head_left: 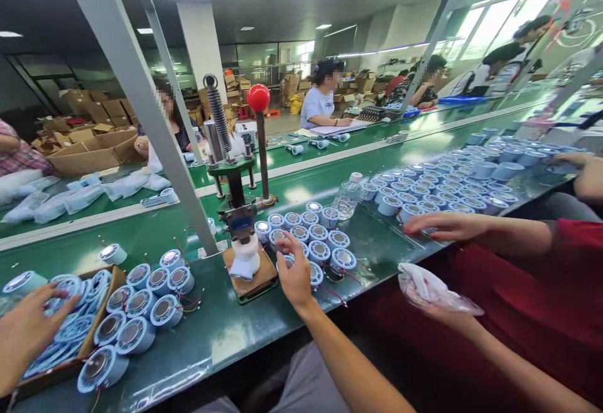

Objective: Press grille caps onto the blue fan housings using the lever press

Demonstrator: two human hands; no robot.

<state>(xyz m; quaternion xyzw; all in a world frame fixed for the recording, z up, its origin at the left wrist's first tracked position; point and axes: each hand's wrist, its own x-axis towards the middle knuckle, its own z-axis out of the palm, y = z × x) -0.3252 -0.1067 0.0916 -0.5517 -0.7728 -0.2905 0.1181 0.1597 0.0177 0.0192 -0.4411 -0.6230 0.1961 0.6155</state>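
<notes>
My left hand (35, 328) is over a cardboard box (104, 314) of light-blue plastic rings (78, 331), fingers spread, with nothing visible in them. My right hand (298, 270) reaches to the near edge of a group of round light-blue motor housings (318, 251). Its fingers are apart beside one housing; whether they touch it I cannot tell. Between my hands stands a hand press (241, 221) with a red ball (259, 97) on its lever. A light-blue piece (242, 270) sits beside the white block (246, 253) on its base.
More housings with thin wires (140, 303) stand right of the box. A plastic bottle (348, 198) stands behind the right-hand group. At right, a co-worker in a red sleeve (577, 253) holds a plastic-wrapped bundle (431, 289). A grey frame post (155, 130) rises behind the press.
</notes>
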